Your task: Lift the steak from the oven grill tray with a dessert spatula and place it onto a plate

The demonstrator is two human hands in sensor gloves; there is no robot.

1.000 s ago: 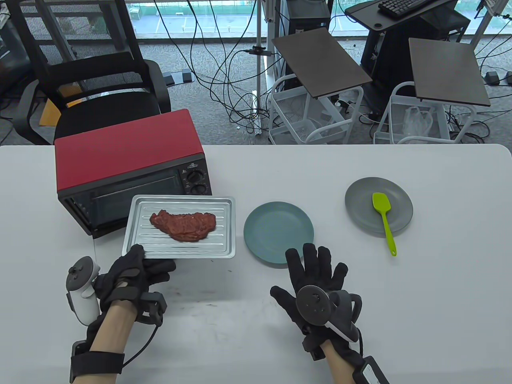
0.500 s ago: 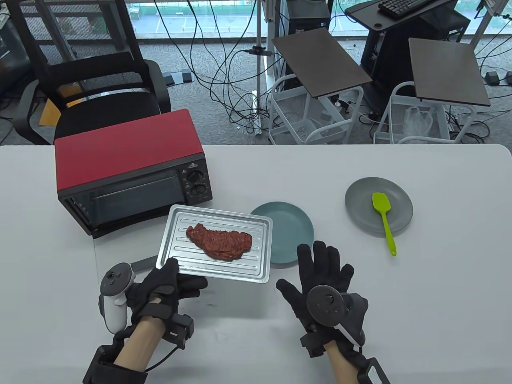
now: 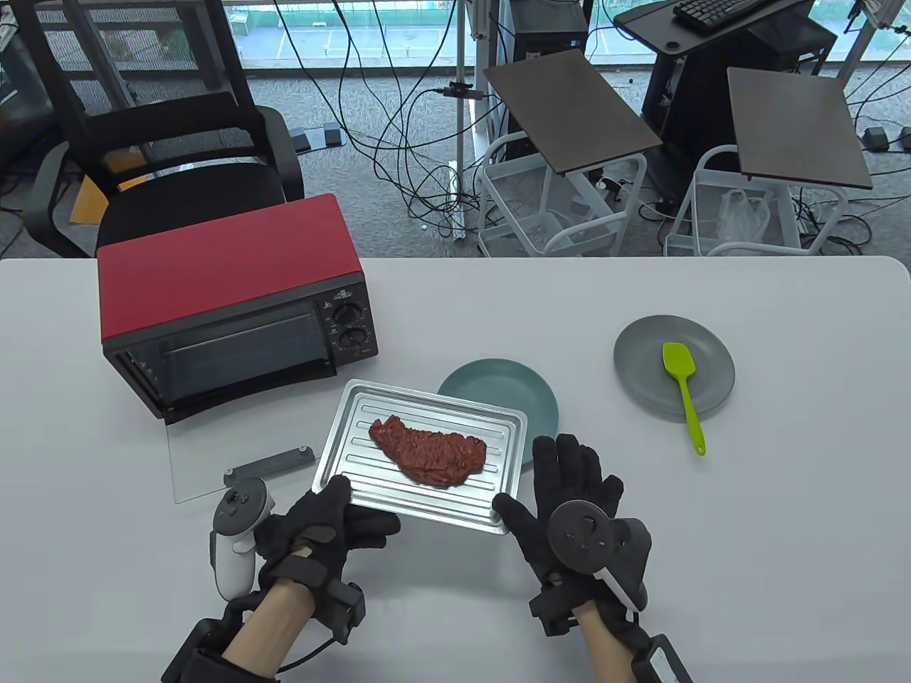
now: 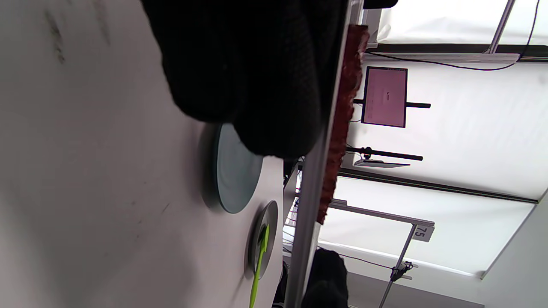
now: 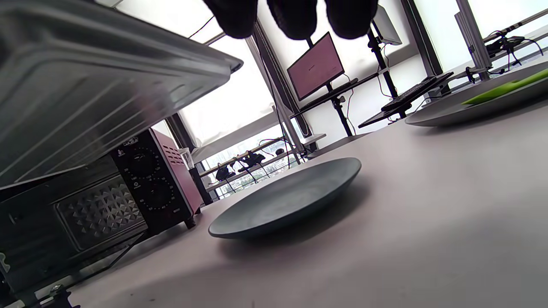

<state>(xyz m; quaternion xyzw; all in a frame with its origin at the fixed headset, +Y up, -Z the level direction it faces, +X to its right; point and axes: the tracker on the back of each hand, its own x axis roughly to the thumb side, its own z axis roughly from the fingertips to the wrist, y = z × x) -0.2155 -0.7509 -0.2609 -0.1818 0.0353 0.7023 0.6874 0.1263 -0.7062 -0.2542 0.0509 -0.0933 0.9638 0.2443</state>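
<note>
So, ridged shiny metal grill tray [image 3: 356, 434] held up off white table [image 3: 783, 541], left hand [image 3: 324, 523] pinching near-left corner, thumb on top, fingers underneath. Steak [image 3: 429, 455] lies on tray, flat, reddish-brown, grainy surface. Right hand [image 3: 569, 498] flat, fingers spread, thumb tip right at tray's near-right corner; contact hard to tell. Tray hides left edge of round teal plate [image 3: 527, 398]. Lime-green dessert spatula [image 3: 683, 388], looks like silicone, sits on grey plate [image 3: 640, 356], handle overhanging rim. Red oven [image 3: 228, 284] door open, glass see-through.
</note>
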